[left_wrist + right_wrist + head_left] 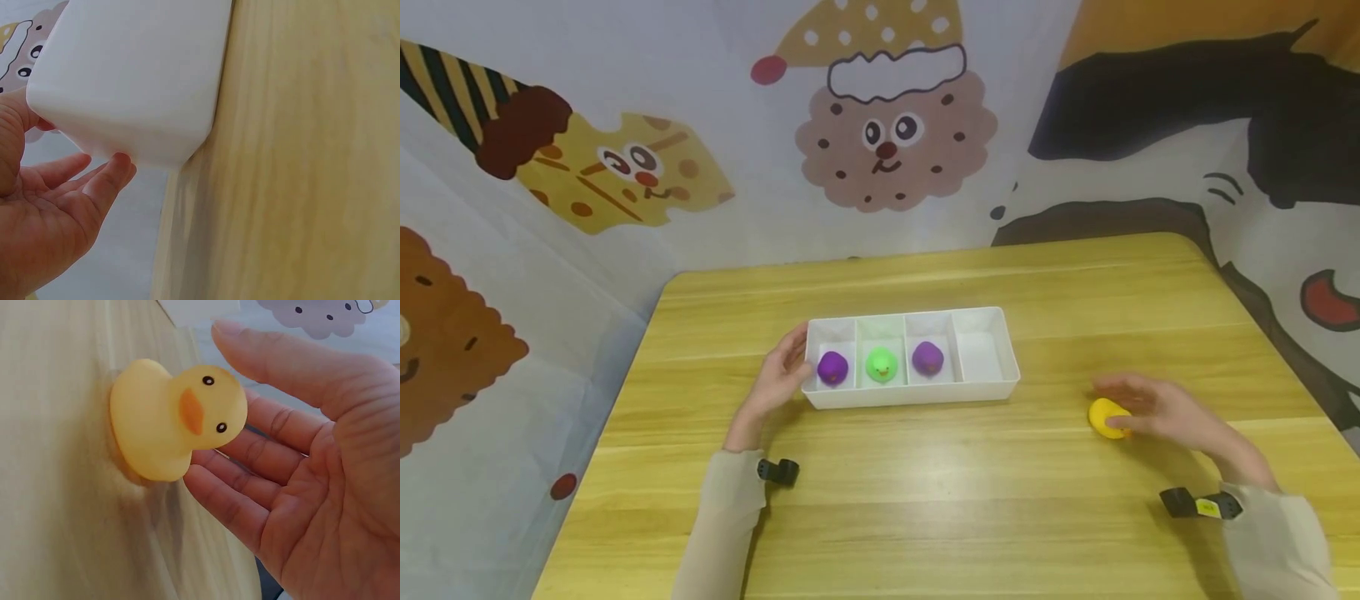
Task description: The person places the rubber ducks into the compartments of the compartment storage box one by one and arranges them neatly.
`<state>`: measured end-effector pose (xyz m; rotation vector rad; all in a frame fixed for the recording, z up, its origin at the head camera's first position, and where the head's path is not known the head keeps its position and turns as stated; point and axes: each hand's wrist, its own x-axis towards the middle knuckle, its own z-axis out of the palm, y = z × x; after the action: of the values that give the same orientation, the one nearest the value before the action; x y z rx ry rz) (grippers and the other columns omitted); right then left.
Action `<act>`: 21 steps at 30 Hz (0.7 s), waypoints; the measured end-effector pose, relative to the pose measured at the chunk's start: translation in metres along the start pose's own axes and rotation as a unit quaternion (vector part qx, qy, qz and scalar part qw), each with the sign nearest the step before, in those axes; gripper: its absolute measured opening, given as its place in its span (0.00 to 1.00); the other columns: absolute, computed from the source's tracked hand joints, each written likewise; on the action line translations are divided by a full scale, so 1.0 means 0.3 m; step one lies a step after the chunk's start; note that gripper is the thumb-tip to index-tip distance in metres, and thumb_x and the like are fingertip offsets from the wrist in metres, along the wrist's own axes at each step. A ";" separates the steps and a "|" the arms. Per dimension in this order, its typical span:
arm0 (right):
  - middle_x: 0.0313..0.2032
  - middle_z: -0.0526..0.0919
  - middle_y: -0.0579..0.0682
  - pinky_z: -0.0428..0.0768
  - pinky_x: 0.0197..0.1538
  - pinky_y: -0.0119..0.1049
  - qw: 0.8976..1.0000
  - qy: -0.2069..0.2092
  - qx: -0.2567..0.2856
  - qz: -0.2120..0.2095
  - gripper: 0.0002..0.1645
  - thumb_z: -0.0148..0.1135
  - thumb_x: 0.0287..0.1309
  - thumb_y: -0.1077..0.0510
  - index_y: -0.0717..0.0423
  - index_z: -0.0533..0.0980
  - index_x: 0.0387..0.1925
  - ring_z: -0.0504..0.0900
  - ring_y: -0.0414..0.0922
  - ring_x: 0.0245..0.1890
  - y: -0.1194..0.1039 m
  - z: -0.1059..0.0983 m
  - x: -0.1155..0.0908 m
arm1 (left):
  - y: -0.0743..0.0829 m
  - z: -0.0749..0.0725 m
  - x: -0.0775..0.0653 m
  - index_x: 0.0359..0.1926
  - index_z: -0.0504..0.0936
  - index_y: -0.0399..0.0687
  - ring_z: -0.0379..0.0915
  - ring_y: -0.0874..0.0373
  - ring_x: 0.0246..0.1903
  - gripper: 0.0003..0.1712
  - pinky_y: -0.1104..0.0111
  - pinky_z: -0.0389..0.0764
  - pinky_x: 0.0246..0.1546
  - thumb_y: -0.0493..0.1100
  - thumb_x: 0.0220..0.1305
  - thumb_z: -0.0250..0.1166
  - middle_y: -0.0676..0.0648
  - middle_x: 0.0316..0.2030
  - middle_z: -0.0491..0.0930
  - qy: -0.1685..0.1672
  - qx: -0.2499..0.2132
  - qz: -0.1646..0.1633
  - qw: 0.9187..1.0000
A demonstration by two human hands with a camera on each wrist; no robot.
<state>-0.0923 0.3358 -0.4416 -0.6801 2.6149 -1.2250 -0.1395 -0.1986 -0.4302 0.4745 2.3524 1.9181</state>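
My left hand (778, 375) is at the left end of a white four-part box (917, 394). In the left wrist view its fingertips (119, 164) touch the white end wall, with the thumb (15, 112) hooked at the rim. A yellow rubber duck (147, 419) with an orange beak sits upright on the table at the right. Around it stands my right hand (1165, 412), thumb and fingers spread, the thumb apart from the duck. A purple duck (832, 367), a green duck (882, 365) and another purple duck (928, 358) fill the box's first three compartments; the rightmost holds nothing.
The wooden table (970, 517) reaches back to a wall cloth (737, 167) printed with cartoon food and animals. A black wrist camera (778, 472) sits on the left sleeve, another wrist camera (1198, 504) on the right.
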 end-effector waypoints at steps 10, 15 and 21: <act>0.52 0.75 0.64 0.73 0.49 0.17 1.000 -0.016 0.022 -0.006 0.30 0.68 0.49 0.63 0.66 0.70 0.55 0.72 0.25 0.51 0.010 0.005 -0.011 | -0.078 -0.012 0.012 0.67 0.51 0.24 0.53 0.34 0.64 0.35 0.51 0.55 0.68 0.19 0.58 0.50 0.27 0.65 0.54 0.007 -0.006 0.020 1.000; 0.52 0.78 0.58 0.74 0.48 0.18 1.000 -0.009 0.019 -0.008 0.30 0.69 0.48 0.64 0.67 0.71 0.55 0.73 0.26 0.50 0.007 0.008 -0.012 | -0.098 -0.015 0.014 0.66 0.51 0.22 0.52 0.33 0.64 0.36 0.50 0.54 0.68 0.19 0.56 0.50 0.25 0.65 0.54 0.009 -0.011 0.033 0.999; 0.51 0.79 0.54 0.74 0.47 0.17 1.000 0.007 -0.013 -0.007 0.29 0.69 0.48 0.63 0.63 0.73 0.54 0.73 0.26 0.48 0.001 0.009 -0.010 | -0.096 -0.014 0.014 0.66 0.50 0.22 0.52 0.33 0.64 0.36 0.50 0.54 0.68 0.19 0.56 0.50 0.26 0.65 0.54 0.009 -0.008 0.027 1.000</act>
<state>-0.0888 0.3355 -0.4438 -0.6967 2.6459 -1.2072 -0.1501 -0.2065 -0.4564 0.5264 2.3586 1.9703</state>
